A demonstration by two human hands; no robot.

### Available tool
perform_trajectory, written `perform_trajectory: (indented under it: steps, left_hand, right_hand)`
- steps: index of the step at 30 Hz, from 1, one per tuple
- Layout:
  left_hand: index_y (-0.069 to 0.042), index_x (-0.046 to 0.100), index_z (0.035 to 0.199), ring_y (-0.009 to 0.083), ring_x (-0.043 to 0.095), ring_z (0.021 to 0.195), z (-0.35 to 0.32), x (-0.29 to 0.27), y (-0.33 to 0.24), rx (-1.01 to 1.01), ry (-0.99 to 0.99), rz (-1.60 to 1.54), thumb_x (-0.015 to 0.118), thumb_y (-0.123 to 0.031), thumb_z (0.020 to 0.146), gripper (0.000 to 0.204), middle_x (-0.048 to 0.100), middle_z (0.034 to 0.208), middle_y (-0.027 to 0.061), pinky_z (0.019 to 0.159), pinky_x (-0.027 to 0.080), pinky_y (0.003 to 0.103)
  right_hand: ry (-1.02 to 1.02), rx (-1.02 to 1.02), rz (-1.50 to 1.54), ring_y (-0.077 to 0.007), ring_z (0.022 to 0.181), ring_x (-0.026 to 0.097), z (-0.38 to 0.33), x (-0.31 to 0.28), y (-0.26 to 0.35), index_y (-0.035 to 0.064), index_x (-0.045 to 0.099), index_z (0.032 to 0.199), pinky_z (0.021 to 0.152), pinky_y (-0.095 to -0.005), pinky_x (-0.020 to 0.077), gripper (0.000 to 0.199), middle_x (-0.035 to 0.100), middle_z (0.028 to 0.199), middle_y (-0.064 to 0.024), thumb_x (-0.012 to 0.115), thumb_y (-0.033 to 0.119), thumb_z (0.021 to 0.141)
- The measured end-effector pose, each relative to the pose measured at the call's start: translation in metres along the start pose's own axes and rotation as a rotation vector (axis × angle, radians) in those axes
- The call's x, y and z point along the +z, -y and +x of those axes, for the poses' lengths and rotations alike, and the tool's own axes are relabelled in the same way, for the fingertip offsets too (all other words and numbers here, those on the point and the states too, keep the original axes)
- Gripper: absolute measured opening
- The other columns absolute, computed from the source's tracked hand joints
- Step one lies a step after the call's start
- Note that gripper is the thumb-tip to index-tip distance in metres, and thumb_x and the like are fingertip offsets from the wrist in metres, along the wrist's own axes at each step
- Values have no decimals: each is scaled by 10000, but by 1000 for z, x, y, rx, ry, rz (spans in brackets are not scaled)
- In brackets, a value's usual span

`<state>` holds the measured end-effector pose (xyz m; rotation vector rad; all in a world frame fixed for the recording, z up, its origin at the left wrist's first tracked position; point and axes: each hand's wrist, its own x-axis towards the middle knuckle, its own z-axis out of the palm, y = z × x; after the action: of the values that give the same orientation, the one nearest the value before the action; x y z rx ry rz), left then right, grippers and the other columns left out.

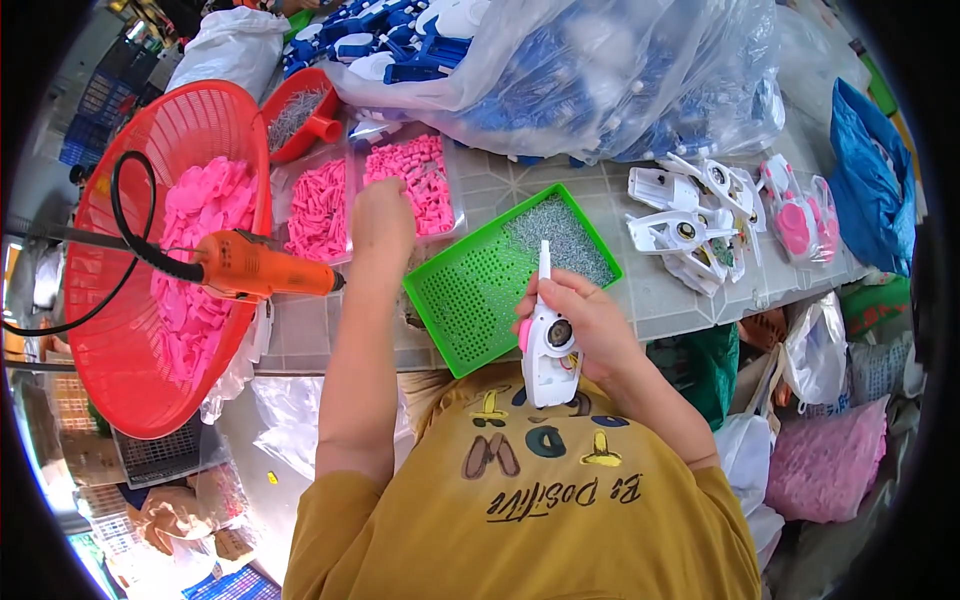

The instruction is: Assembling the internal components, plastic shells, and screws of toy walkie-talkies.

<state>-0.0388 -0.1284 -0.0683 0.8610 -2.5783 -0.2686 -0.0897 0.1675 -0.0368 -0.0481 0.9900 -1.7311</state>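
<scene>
My right hand (590, 325) grips a white plastic toy housing (547, 375) with a narrow white tip pointing away from me. It has a round dark speaker-like part, thin wires and a pink piece at its side. My left hand (383, 215) reaches down at the near edge of two clear trays of small pink plastic parts (410, 185). Its fingers are bent together over the parts, and whatever they pinch is hidden. Between my hands lies a green perforated tray (437, 335), with many small metal screws (560, 235) heaped at its far right end.
An orange electric screwdriver (262, 265) hangs over a red basket (100, 330) of flat pink pieces. Behind stand a red scoop (305, 115) of metal pins and a clear bag (610, 80) of blue parts. White housings (690, 225) and bagged pink pieces (797, 220) lie at right.
</scene>
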Motion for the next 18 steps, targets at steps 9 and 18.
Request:
perform_trajectory:
  steps: [9,18]
  left_hand:
    - [-85,715,1110,389,656,1045,53,26,-5,-96,-56,-85,535,-171,917,277,687,1095,227,912,508,484]
    - [-65,673,1113,456,637,1050,76,53,-10,-55,186,19,500,-110,898,280,674,1069,278,914,502,530]
  right_hand:
    - [-12,-21,-39,-215,768,694,-7,-6,-2,42,590,1034,640,-334,577,180,667,897,-88,589,216,990]
    - [-24,-20,-74,-192,759,691,-11,-6,0,32,602,1046,643,-321,567,201,680,915,-90,587,224,991]
